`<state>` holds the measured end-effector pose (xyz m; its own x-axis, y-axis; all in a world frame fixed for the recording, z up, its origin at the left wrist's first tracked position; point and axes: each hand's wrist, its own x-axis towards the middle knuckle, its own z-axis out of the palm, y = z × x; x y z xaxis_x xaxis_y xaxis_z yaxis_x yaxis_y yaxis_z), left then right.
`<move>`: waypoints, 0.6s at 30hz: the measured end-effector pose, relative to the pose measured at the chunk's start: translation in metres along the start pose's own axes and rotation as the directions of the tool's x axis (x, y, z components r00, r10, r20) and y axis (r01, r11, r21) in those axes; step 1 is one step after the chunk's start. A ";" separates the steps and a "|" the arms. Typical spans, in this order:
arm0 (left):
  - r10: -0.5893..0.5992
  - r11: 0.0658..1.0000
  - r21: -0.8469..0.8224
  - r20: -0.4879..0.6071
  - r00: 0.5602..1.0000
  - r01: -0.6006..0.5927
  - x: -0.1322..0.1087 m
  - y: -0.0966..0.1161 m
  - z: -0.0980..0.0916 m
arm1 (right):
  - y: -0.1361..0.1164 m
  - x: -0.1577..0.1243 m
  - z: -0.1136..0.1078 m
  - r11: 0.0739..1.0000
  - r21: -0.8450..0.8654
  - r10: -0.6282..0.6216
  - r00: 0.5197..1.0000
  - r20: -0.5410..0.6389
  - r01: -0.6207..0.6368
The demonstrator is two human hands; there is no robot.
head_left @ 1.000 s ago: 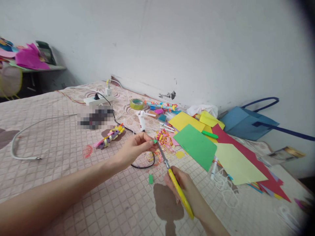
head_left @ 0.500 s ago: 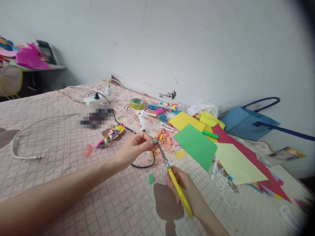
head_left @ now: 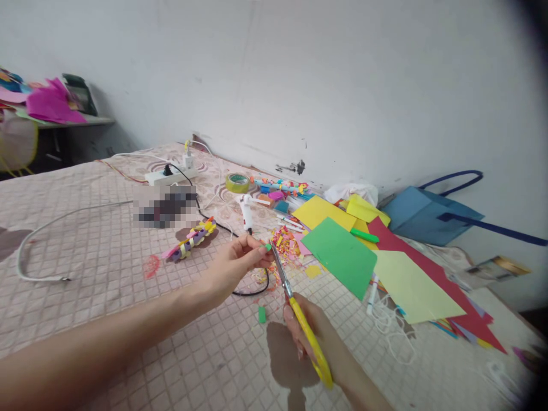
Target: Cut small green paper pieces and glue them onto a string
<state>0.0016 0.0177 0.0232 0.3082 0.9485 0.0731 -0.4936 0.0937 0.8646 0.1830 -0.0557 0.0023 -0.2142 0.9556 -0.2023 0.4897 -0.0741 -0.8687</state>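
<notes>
My left hand [head_left: 237, 264] pinches a tiny green paper piece [head_left: 268, 248] between thumb and fingers. My right hand [head_left: 314, 337] grips yellow-handled scissors [head_left: 299, 319], whose blades point up and reach the green piece. A small green offcut [head_left: 261, 314] lies on the quilted cover below the hands. A heap of colourful paper scraps [head_left: 286, 242] lies just beyond the left fingertips.
Coloured paper sheets, green [head_left: 340, 255], yellow [head_left: 319, 211], pale yellow [head_left: 413, 288] and red [head_left: 445, 285], lie to the right. A glue gun [head_left: 246, 209], tape roll [head_left: 237, 182], markers, power strip [head_left: 171, 174], cables and a foam craft piece [head_left: 190, 241] lie behind. A blue bag [head_left: 430, 214] leans by the wall.
The view shifted slightly and both hands drifted a little left and down. The scissors stay at the green piece.
</notes>
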 end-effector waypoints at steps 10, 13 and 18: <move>0.050 0.999 -0.015 -0.088 0.995 -0.052 -0.005 -0.007 0.003 | -0.003 0.002 0.007 0.998 -0.054 -0.042 0.995 -0.086 0.037; 0.054 0.998 -0.013 -0.104 0.993 -0.056 -0.006 -0.007 0.004 | -0.005 0.003 0.008 0.998 -0.056 -0.043 0.995 -0.092 0.038; 0.065 0.998 -0.008 -0.108 0.992 -0.066 -0.005 -0.009 0.003 | -0.002 0.004 0.010 0.999 -0.041 -0.039 0.995 -0.089 0.035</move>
<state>0.0073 0.0111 0.0162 0.1863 0.9796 0.0752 -0.5195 0.0333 0.8538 0.1727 -0.0549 -0.0007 -0.1568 0.9794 -0.1276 0.5159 -0.0290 -0.8562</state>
